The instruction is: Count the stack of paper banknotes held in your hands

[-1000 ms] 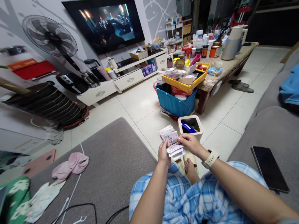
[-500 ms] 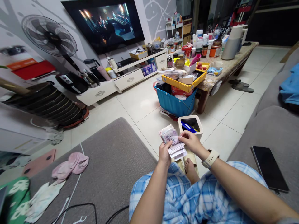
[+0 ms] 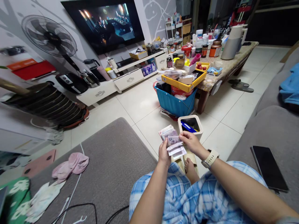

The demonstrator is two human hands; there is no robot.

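Note:
A thick stack of purple-toned banknotes [image 3: 169, 132] rests in my left hand [image 3: 164, 154], which grips its left side with the thumb on top. Several notes are folded down toward me over the fingers. My right hand [image 3: 192, 143], with a cream-strapped watch on the wrist, pinches the right edge of the top banknote [image 3: 173, 140], marked with a 5. Just beyond my hands stands a cream bin [image 3: 198, 122] with a blue packet [image 3: 187, 127] inside. Below the notes are my feet in pale slippers.
A grey ottoman [image 3: 112, 155] lies at left with a pink cloth [image 3: 71, 165] and cables. On the sofa at right is a phone [image 3: 269, 168]. Ahead are a blue basket [image 3: 176, 102] and a crowded low table [image 3: 247, 49].
My left thumb has drawn back toward the stack's left edge. The top notes have shifted slightly, showing the 5 more plainly; my right hand stays pinched on the edge.

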